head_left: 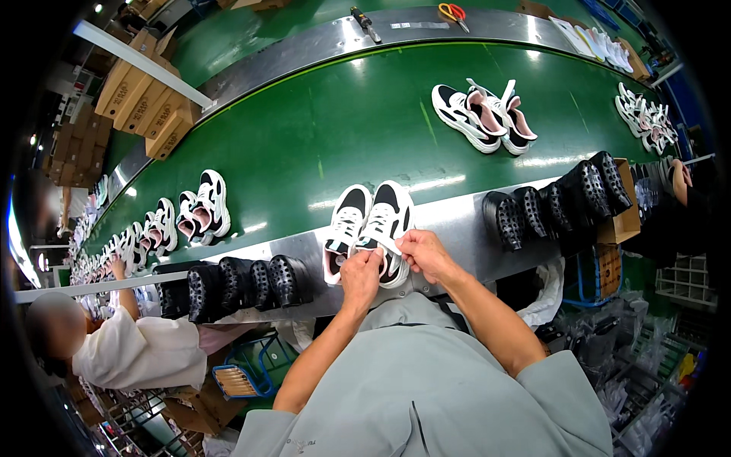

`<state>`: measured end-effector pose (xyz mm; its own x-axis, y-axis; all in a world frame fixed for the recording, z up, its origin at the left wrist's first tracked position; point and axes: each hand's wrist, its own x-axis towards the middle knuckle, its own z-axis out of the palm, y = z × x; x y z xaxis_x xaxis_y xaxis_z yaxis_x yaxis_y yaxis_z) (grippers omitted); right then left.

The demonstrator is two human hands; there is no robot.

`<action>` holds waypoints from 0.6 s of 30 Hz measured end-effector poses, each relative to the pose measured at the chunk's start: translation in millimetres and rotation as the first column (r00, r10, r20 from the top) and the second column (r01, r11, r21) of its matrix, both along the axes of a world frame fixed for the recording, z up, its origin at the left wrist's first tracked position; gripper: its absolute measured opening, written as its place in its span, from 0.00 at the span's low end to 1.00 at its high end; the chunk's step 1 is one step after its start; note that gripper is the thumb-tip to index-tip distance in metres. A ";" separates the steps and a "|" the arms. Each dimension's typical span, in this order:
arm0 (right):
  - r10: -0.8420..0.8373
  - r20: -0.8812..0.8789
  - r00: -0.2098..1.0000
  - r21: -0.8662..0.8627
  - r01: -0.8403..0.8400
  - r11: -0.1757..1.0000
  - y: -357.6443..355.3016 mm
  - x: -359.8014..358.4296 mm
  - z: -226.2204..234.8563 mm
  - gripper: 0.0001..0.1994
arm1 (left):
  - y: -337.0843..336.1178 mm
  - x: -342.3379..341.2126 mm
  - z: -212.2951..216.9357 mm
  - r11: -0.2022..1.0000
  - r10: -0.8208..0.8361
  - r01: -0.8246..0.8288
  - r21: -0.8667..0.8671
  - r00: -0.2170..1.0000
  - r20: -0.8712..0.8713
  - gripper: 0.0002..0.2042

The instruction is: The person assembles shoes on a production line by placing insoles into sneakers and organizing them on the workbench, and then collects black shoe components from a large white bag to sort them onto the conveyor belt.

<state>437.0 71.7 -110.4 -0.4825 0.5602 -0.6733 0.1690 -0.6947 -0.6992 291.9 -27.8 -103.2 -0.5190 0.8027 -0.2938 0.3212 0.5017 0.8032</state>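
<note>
A pair of black-and-white sneakers stands side by side in front of me, toes pointing away, on the metal edge of the line. My left hand (360,276) is closed at the collar of the right sneaker (391,209); what exactly its fingers pinch is partly hidden. Between finger and thumb, my right hand (424,254) grips the end of a white strap (380,241) that crosses that sneaker's opening. The left sneaker (349,219) stands close against it, showing pink lining, with neither hand visibly holding it.
Black studded shoe-shaped forms stand along the metal edge, left (285,282) and right (533,213). On the green belt (289,137) are another sneaker pair (481,116) and several more at left (204,207). Scissors (454,15) lie on the far rail. A co-worker (148,346) works at left.
</note>
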 end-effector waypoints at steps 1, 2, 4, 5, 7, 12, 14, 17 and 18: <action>-0.031 -0.020 0.999 0.023 0.032 0.999 -4.8 -0.8 -3.8 0.10 | 0.3 0.6 0.0 1.000 0.029 -0.029 -0.002 0.999 0.039 0.17; -0.046 -0.012 0.999 0.036 0.047 0.998 -8.6 -1.3 -7.4 0.10 | 0.4 1.4 0.1 0.998 0.059 -0.058 -0.006 0.995 0.078 0.17; -0.054 -0.007 0.999 0.100 0.054 0.994 -13.2 -2.1 -16.8 0.10 | 1.5 3.0 1.5 0.998 0.064 -0.063 -0.011 0.994 0.088 0.17; -0.060 -0.004 0.998 0.164 0.060 0.985 -15.7 -1.6 -21.1 0.10 | 2.2 3.9 2.5 0.998 0.069 -0.068 -0.016 0.993 0.098 0.17; -0.076 0.005 0.997 0.212 0.074 0.974 -21.8 -4.2 -16.4 0.09 | 2.4 4.5 5.7 0.997 0.075 -0.074 -0.023 0.993 0.094 0.17; -0.169 0.050 0.984 0.234 0.153 0.960 -32.4 -2.4 -12.3 0.08 | -1.7 9.7 -0.1 1.000 -0.018 0.018 -0.002 0.999 -0.042 0.17; -0.119 0.074 0.990 0.242 0.098 0.965 -33.5 1.3 -21.5 0.07 | -6.4 13.3 -9.9 0.992 -0.119 0.127 0.025 0.973 -0.199 0.14; -0.159 0.131 0.979 0.217 0.128 0.968 -32.1 8.6 -26.5 0.09 | -9.4 11.6 -7.0 0.946 -0.235 0.270 0.179 0.952 -0.194 0.09; -0.162 0.132 0.978 0.219 0.131 0.967 -32.4 13.1 -25.8 0.09 | -11.4 9.5 2.7 0.922 -0.291 0.341 0.183 0.923 -0.251 0.08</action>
